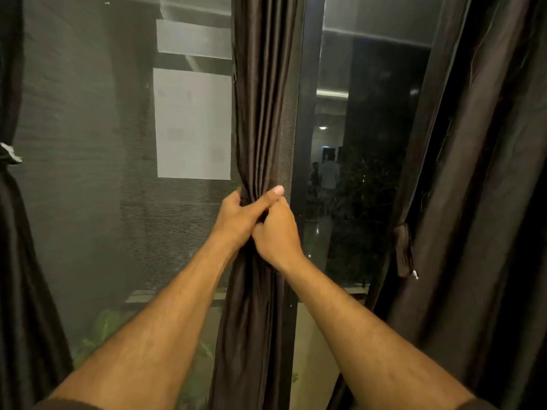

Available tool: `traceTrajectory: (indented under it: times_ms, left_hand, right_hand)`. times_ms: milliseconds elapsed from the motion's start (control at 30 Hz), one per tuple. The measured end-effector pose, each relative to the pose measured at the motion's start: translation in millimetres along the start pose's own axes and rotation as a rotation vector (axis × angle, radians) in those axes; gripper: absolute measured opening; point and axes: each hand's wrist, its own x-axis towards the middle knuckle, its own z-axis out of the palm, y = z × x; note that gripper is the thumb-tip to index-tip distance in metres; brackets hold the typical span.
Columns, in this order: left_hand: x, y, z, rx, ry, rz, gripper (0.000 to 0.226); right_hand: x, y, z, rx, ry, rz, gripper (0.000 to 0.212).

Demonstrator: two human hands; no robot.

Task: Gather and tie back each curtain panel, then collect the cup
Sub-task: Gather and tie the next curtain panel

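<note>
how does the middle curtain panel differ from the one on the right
The middle curtain panel is bunched into a narrow column, gripped by the left hand and right hand; the right curtain panel hangs wider and untouched. A tieback dangles loose at the right panel's edge. Both are dark brown.

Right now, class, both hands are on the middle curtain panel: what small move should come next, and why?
Probably wrap a tie-back round the bunch and fasten it. The left hand and right hand grip the middle curtain panel, already gathered into a narrow bunch, with no tie visible on it. The right curtain panel hangs loose with a tie-back dangling from its edge.
</note>
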Motion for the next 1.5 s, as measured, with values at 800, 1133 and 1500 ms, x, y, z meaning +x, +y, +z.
traceTrajectory:
  times_ms: [800,1133,1500]
  left_hand:
    - [4.9,11.9,-48.2,0.463,0.097,-0.057,0.056]
    - [-19.6,-19.5,-66.2,-0.177,0.074,-0.251,0.017]
    - [-34.4,-21.0,-83.3,-0.208,0.032,-0.426,0.031]
  right_hand:
    - [22.7,16.5,-28.3,0.138,-0.070,0.055,0.015]
    - [-6.0,27.6,7.0,0.173,-0.165,0.053,0.008]
    - [-12.1,35.2,21.3,0.155,-0.118,-0.069,0.023]
